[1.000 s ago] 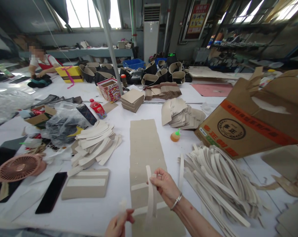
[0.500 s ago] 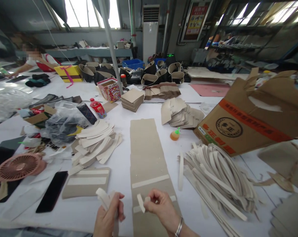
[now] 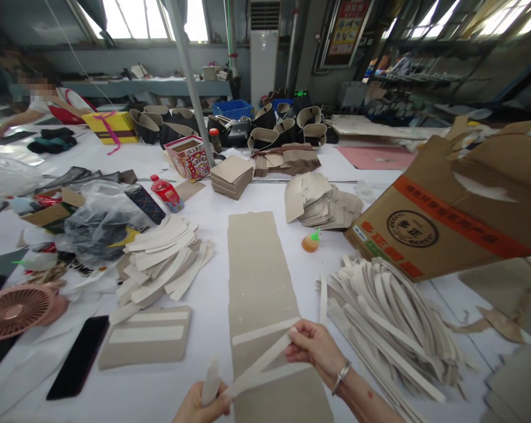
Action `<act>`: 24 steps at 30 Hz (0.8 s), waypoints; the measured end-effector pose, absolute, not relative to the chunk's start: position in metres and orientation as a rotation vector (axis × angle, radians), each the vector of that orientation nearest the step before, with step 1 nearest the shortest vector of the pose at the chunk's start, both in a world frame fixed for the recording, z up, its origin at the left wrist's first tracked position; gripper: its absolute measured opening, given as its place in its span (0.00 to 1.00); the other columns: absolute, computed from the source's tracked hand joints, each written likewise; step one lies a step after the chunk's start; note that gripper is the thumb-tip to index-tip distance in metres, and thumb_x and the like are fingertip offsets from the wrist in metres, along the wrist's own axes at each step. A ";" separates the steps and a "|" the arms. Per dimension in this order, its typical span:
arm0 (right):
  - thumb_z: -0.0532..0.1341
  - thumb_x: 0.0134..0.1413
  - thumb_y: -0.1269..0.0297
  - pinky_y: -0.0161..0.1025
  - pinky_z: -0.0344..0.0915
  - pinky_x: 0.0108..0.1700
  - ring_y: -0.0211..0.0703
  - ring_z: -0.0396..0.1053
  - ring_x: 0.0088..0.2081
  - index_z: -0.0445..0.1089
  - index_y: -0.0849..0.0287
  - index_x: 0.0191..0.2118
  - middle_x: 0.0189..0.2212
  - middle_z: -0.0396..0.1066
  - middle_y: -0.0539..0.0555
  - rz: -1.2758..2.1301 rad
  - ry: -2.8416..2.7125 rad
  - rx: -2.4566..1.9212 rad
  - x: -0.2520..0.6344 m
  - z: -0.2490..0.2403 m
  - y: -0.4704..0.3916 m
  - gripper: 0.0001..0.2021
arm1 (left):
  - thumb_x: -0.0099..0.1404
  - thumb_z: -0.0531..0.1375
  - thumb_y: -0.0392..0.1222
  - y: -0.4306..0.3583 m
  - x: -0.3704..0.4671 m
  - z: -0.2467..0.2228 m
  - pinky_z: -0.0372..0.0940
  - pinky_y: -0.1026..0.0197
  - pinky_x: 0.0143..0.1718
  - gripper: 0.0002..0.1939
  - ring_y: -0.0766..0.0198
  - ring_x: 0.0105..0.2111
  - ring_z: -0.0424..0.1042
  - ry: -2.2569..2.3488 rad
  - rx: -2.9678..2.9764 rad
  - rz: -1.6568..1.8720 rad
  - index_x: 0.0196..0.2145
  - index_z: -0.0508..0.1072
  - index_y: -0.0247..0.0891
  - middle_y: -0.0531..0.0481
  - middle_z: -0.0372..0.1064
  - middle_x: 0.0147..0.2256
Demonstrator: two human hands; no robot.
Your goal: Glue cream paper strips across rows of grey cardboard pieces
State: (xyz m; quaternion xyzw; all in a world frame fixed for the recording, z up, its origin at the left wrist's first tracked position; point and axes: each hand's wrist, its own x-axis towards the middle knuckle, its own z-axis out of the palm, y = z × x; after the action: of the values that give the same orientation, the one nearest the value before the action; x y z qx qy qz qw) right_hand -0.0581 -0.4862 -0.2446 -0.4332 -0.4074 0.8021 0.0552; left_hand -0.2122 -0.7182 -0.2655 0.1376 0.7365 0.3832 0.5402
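A pale strip (image 3: 265, 357) is stretched at a slant between my two hands, above a long grey-beige panel (image 3: 256, 264) on the table. My right hand (image 3: 313, 349) pinches its upper end. My left hand (image 3: 206, 402) closes on the lower end, and another pale strip piece (image 3: 211, 382) stands up from its fingers. Two pale strips lie across the panel, one just beyond the held strip and one (image 3: 278, 376) partly under it. To the left is a smaller grey piece (image 3: 146, 352) bearing two pale bands.
Right of the panel lies a heap of long strips (image 3: 389, 317), with a cardboard box (image 3: 406, 229) behind. On the left are curved pale pieces (image 3: 164, 258), a black phone (image 3: 78, 355) and a pink fan (image 3: 23, 311). A small bottle (image 3: 311, 242) stands beyond the panel's right edge.
My right hand has moved right and up, drawing the strip out straight from its earlier curled shape. My left hand is lower. The view has shifted slightly to the right.
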 end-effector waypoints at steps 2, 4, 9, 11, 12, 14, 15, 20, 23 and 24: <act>0.67 0.33 0.50 0.35 0.68 0.24 0.36 0.68 0.19 0.63 0.61 0.23 0.17 0.67 0.47 2.330 -1.411 -1.375 -0.055 -0.265 -0.472 0.20 | 0.43 0.57 0.68 -0.709 -0.226 -0.277 0.46 0.66 0.17 0.27 0.72 0.15 0.48 1.821 0.291 0.891 0.18 0.67 0.38 0.60 0.46 0.11; 0.65 0.34 0.49 0.33 0.65 0.18 0.33 0.64 0.14 0.61 0.61 0.22 0.14 0.64 0.45 2.231 -1.579 -1.416 -0.058 -0.285 -0.459 0.19 | 0.44 0.55 0.69 -0.693 -0.241 -0.286 0.42 0.66 0.16 0.28 0.73 0.13 0.45 1.855 0.286 0.886 0.19 0.66 0.38 0.62 0.42 0.10; 0.62 0.36 0.52 0.30 0.59 0.13 0.30 0.58 0.11 0.60 0.59 0.20 0.12 0.63 0.43 2.128 -1.722 -1.459 -0.077 -0.323 -0.428 0.16 | 0.43 0.53 0.69 -0.647 -0.270 -0.308 0.43 0.66 0.15 0.29 0.73 0.13 0.47 1.974 0.300 0.898 0.21 0.67 0.36 0.60 0.51 0.12; 0.62 0.36 0.54 0.29 0.57 0.12 0.30 0.58 0.10 0.60 0.59 0.20 0.12 0.63 0.43 2.080 -1.760 -1.482 -0.085 -0.335 -0.418 0.15 | 0.44 0.53 0.68 -0.633 -0.278 -0.317 0.45 0.65 0.15 0.28 0.73 0.13 0.49 2.043 0.275 0.891 0.23 0.67 0.36 0.57 0.58 0.15; 0.62 0.37 0.54 0.29 0.56 0.11 0.30 0.58 0.10 0.60 0.59 0.20 0.11 0.62 0.43 2.053 -1.778 -1.497 -0.089 -0.340 -0.414 0.14 | 0.45 0.53 0.67 -0.627 -0.280 -0.322 0.47 0.65 0.15 0.27 0.72 0.13 0.51 2.076 0.264 0.882 0.23 0.67 0.36 0.55 0.61 0.17; 0.62 0.38 0.56 0.28 0.54 0.10 0.31 0.58 0.09 0.60 0.59 0.20 0.10 0.61 0.42 1.993 -1.806 -1.532 -0.094 -0.350 -0.408 0.13 | 0.48 0.54 0.63 -0.620 -0.284 -0.330 0.49 0.65 0.16 0.25 0.71 0.13 0.54 2.133 0.250 0.852 0.25 0.69 0.35 0.53 0.64 0.18; 0.62 0.38 0.57 0.28 0.53 0.10 0.31 0.58 0.09 0.59 0.58 0.19 0.10 0.61 0.42 1.963 -1.818 -1.551 -0.095 -0.354 -0.406 0.13 | 0.49 0.54 0.61 -0.618 -0.285 -0.334 0.50 0.65 0.17 0.23 0.70 0.14 0.56 2.157 0.249 0.834 0.25 0.69 0.35 0.52 0.66 0.19; 0.61 0.40 0.57 0.28 0.51 0.09 0.32 0.58 0.09 0.59 0.58 0.19 0.09 0.60 0.43 1.852 -1.874 -1.612 -0.096 -0.368 -0.404 0.12 | 0.54 0.56 0.52 -0.617 -0.287 -0.347 0.54 0.65 0.22 0.16 0.65 0.20 0.65 2.256 0.260 0.742 0.21 0.71 0.35 0.49 0.70 0.20; 0.60 0.41 0.57 0.29 0.51 0.09 0.33 0.57 0.08 0.60 0.57 0.18 0.08 0.60 0.43 1.828 -1.907 -1.616 -0.094 -0.373 -0.403 0.12 | 0.56 0.56 0.48 -0.619 -0.287 -0.353 0.55 0.65 0.24 0.14 0.64 0.23 0.68 2.304 0.257 0.705 0.20 0.71 0.36 0.49 0.71 0.21; 0.60 0.41 0.56 0.30 0.52 0.09 0.33 0.57 0.08 0.59 0.57 0.18 0.08 0.59 0.43 1.824 -1.915 -1.615 -0.094 -0.375 -0.403 0.13 | 0.56 0.56 0.47 -0.619 -0.287 -0.354 0.55 0.65 0.25 0.14 0.64 0.24 0.69 2.315 0.254 0.697 0.20 0.71 0.36 0.48 0.71 0.22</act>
State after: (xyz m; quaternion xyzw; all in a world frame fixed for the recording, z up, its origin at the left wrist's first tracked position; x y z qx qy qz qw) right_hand -0.0936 -0.4033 -0.3746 -0.5212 -0.6178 0.5884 0.0212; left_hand -0.2874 -0.6190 -0.3545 0.0980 0.8929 0.2688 0.3478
